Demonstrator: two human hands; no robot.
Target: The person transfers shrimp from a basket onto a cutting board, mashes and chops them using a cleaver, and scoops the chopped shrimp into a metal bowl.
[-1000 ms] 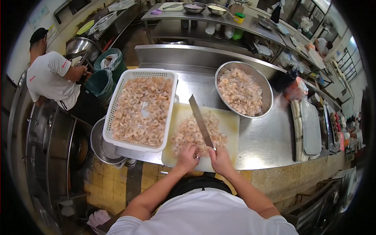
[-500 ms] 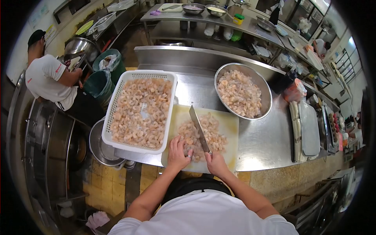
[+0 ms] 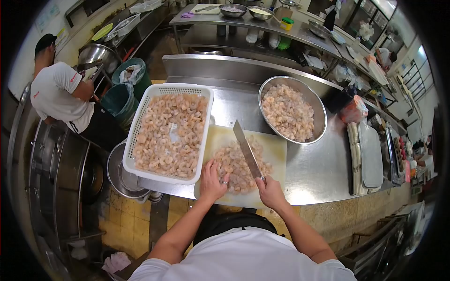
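A yellowish-white cutting board (image 3: 276, 180) carries a heap of peeled shrimp (image 3: 240, 161). My right hand (image 3: 272, 191) is closed round the handle of a large kitchen knife (image 3: 246, 150). The blade slants up and to the left across the heap. My left hand (image 3: 214, 181) rests at the heap's near left side, fingers stretched out against the shrimp and thumb apart. Whether any shrimp are under its fingers is hidden. Left of the board stands a white perforated basket (image 3: 209, 107) full of shrimp. Beyond it to the right, a steel bowl (image 3: 323, 114) holds more.
Metal trays (image 3: 370, 154) stand along the right of the steel table (image 3: 311, 178). A dark pot (image 3: 124, 171) is below the basket's left side. At far left a co-worker in a white shirt (image 3: 58, 89) stands near green bins (image 3: 117, 100). A back counter (image 3: 197, 19) holds bowls.
My right hand and the knife have shifted to the right over the shrimp heap. My left hand stays nearly in place against the shrimp.
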